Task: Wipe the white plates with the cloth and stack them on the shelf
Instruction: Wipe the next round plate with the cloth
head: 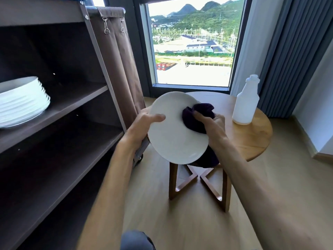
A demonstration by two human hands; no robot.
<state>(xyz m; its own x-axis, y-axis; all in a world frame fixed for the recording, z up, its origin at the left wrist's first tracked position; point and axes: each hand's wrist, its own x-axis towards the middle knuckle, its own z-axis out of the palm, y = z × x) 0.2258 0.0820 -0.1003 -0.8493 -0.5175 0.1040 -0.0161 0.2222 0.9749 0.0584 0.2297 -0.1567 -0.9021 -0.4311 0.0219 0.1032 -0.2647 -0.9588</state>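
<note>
A white plate (171, 134) is held tilted in the air in front of the round wooden table (252, 138). My left hand (144, 125) grips its left rim, thumb lying on the plate's face. My right hand (212, 123) holds a dark purple cloth (196, 116) bunched against the plate's right side; part of the cloth hangs down behind the plate's lower edge. A stack of several white plates (21, 101) sits on the upper shelf (72, 101) of the dark brown cart at the left.
A white plastic bottle (246, 101) stands on the table's far right side. A brown fabric bag (117, 65) hangs at the cart's end. The lower shelves (54, 159) hold nothing visible. A window and grey curtains (292, 51) lie behind.
</note>
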